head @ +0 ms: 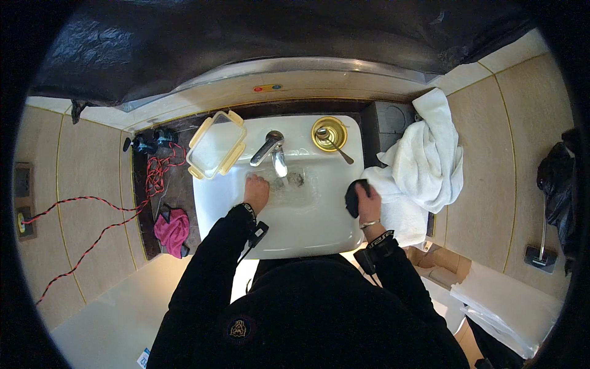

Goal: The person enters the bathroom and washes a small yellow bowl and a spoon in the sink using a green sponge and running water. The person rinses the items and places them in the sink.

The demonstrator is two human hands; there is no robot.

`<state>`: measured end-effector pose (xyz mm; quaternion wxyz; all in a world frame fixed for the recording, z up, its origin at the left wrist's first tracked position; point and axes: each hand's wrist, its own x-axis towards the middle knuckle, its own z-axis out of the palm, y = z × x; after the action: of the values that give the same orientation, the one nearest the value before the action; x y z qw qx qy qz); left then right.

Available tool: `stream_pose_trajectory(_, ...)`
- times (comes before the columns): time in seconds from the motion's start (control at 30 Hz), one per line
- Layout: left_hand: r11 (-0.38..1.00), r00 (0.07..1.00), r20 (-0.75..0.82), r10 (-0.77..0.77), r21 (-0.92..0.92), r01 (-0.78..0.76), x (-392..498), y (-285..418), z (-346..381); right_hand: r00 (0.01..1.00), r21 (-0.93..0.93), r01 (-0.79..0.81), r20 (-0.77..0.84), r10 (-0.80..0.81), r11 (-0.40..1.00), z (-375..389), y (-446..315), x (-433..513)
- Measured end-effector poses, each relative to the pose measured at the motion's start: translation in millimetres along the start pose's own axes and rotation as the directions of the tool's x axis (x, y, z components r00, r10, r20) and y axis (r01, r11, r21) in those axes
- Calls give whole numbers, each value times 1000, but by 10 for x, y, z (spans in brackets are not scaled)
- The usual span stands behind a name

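My left hand [256, 192] is in the left part of the white sink [295, 240], fingers bent downward; whether it holds anything cannot be seen. Water runs from the chrome faucet [276, 157] into shallow water over the drain. My right hand [368, 205] grips a dark cloth-like item [352, 199] at the basin's right rim, beside a white towel [405, 219]. On the back left corner lies a clear container lid with yellow clips [216, 145]. A gold-coloured bowl [341, 129] with a metal spoon [343, 153] stands at the back right.
Left of the sink are tangled red-and-black cords [156, 175], dark bottles [154, 139] and a pink cloth [173, 230]. A crumpled white towel [428, 157] lies by a grey box [389, 120] at the right. Black plastic sheeting [276, 27] hangs above the ledge.
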<state>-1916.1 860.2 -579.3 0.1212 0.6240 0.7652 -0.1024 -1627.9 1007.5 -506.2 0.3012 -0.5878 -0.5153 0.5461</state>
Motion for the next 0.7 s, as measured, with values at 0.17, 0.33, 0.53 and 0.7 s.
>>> stream_pose_trajectory(0.17, 481, 948, 300, -104, -819, 312, -66, -21, -21, 969, -94, -137, 193, 153, 986, 233, 398, -153)
stream_pose_trajectory(0.33, -320, 784, 620, -15, -746, 584, -324, 127, -364, 871, 44, -197, 466, 154, 979, 791, 351, -190)
stream_pose_trajectory(0.53, -578, 785, 615, -72, -667, 469, -486, 392, -653, 823, -148, 153, 566, -43, 977, 1508, 122, -340)
stream_pose_trajectory(0.7, -605, 816, 571, -90, -682, 411, -599, 413, -871, 739, -193, 598, 507, -443, 778, 1581, 152, -294)
